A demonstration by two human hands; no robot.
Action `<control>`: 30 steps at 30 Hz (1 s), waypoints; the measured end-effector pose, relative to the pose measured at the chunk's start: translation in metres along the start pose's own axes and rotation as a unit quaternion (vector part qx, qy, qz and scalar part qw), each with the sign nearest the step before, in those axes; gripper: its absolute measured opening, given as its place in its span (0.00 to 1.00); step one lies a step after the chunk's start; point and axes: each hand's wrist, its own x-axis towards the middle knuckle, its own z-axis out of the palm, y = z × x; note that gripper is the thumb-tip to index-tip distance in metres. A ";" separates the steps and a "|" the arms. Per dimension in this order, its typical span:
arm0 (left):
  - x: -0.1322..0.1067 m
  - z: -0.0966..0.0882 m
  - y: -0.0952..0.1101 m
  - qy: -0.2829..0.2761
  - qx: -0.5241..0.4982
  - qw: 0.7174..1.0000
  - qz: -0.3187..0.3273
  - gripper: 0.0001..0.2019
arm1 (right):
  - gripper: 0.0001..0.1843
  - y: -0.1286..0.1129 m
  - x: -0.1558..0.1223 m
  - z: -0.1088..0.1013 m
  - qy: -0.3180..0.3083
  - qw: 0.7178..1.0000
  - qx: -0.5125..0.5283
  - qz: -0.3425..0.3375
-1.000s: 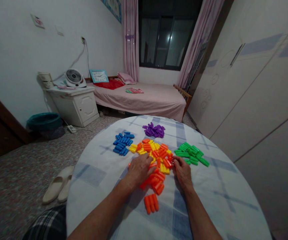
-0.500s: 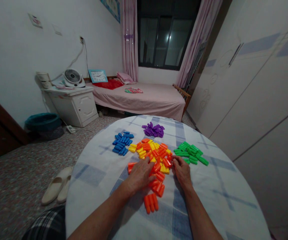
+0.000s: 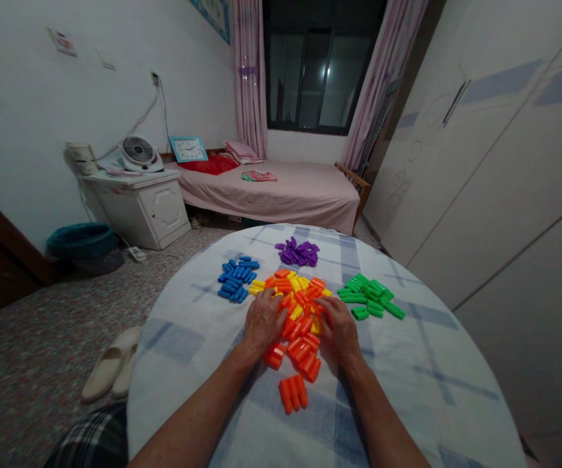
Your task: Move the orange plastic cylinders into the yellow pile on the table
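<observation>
A mixed pile of orange plastic tube-like pieces [image 3: 303,348] and yellow pieces [image 3: 296,312] lies mid-table. My left hand [image 3: 263,320] rests at the pile's left side, thumb apart from the fingers, its fingertips among the pieces. From the right, my right hand [image 3: 340,327] reaches into the same pile with its fingers bent and apart, touching orange pieces. Neither hand shows a piece gripped, though the fingertips are partly hidden. Closer to me, several orange pieces [image 3: 293,394] lie side by side in a separate group.
Separate heaps of blue pieces [image 3: 236,279], purple pieces [image 3: 300,252] and green pieces [image 3: 371,297] surround the pile. All lie on a round table with a checked cloth [image 3: 173,341]. Beyond are a bed [image 3: 281,195] and a cabinet with a fan [image 3: 139,153]; slippers [image 3: 110,364] are on the floor.
My left hand has moved left and slightly farther away, to the pile's left edge. My right hand has shifted left, away from the green heap and over the pile. Some orange pieces have shifted.
</observation>
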 end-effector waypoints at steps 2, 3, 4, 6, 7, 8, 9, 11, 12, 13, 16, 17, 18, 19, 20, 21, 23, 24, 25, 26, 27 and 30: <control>0.000 0.001 -0.001 -0.011 0.006 1.000 -0.006 0.12 | 0.24 -0.002 0.000 0.003 -0.042 0.998 -0.046 -0.030; 0.000 0.002 -0.001 -0.014 0.007 1.000 -0.009 0.12 | 0.25 -0.002 0.000 0.005 -0.061 0.995 -0.069 -0.036; 0.000 0.003 -0.002 -0.013 0.006 1.000 -0.011 0.12 | 0.26 -0.002 0.000 0.006 -0.076 0.992 -0.088 -0.039; 0.001 0.006 -0.005 -0.001 0.002 1.000 -0.012 0.12 | 0.26 -0.001 -0.001 0.008 -0.097 0.988 -0.114 -0.045; 0.001 0.008 -0.006 0.007 -0.001 1.000 -0.012 0.12 | 0.25 0.000 -0.002 0.008 -0.103 0.986 -0.121 -0.049; 0.002 0.010 -0.008 0.015 -0.004 1.000 -0.013 0.12 | 0.25 0.000 -0.002 0.008 -0.106 0.985 -0.124 -0.055; 0.002 0.012 -0.009 0.022 -0.006 1.000 -0.012 0.12 | 0.24 0.000 -0.002 0.008 -0.107 0.985 -0.124 -0.061; 0.003 0.015 -0.010 0.033 -0.011 0.999 -0.006 0.12 | 0.24 -0.002 -0.003 0.007 -0.106 0.984 -0.122 -0.070; 0.003 0.015 -0.010 0.036 -0.014 0.999 0.000 0.12 | 0.23 -0.003 -0.003 0.007 -0.106 0.984 -0.122 -0.073; 0.003 0.015 -0.010 0.038 -0.018 0.999 0.005 0.12 | 0.23 -0.004 -0.003 0.007 -0.105 0.984 -0.122 -0.073; 0.002 0.014 -0.009 0.038 -0.027 0.999 0.013 0.11 | 0.21 -0.006 -0.002 0.007 -0.099 0.985 -0.123 -0.066; 0.002 0.013 -0.008 0.037 -0.030 0.999 0.012 0.11 | 0.20 -0.007 -0.002 0.007 -0.096 0.986 -0.123 -0.063; 0.002 0.013 -0.008 0.036 -0.033 0.999 0.011 0.10 | 0.19 -0.007 -0.001 0.006 -0.094 0.986 -0.122 -0.059; 0.002 0.013 -0.008 0.038 -0.037 0.999 0.010 0.10 | 0.18 -0.007 -0.001 0.006 -0.093 0.987 -0.122 -0.055; 0.002 0.014 -0.009 0.042 -0.043 0.998 0.009 0.09 | 0.16 -0.007 0.000 0.005 -0.092 0.987 -0.121 -0.051; 0.002 0.014 -0.009 0.051 -0.049 0.998 0.008 0.08 | 0.15 -0.007 0.000 0.005 -0.092 0.987 -0.120 -0.049; 0.003 0.016 -0.011 0.081 -0.060 0.995 0.006 0.08 | 0.13 -0.007 0.000 0.004 -0.092 0.987 -0.121 -0.046; 0.004 0.017 -0.012 0.099 -0.063 0.993 0.005 0.09 | 0.12 -0.007 0.000 0.004 -0.091 0.987 -0.122 -0.047; 0.005 0.017 -0.013 0.115 -0.065 0.991 0.005 0.10 | 0.11 -0.007 0.000 0.004 -0.091 0.987 -0.123 -0.049; 0.005 0.018 -0.013 0.130 -0.067 0.989 0.008 0.12 | 0.11 -0.007 0.000 0.004 -0.091 0.987 -0.123 -0.051; 0.006 0.018 -0.014 0.141 -0.070 0.987 0.012 0.13 | 0.11 -0.006 0.000 0.005 -0.090 0.987 -0.123 -0.053; 0.006 0.015 -0.011 0.145 -0.092 0.984 0.040 0.11 | 0.11 -0.006 -0.001 0.006 -0.089 0.988 -0.113 -0.060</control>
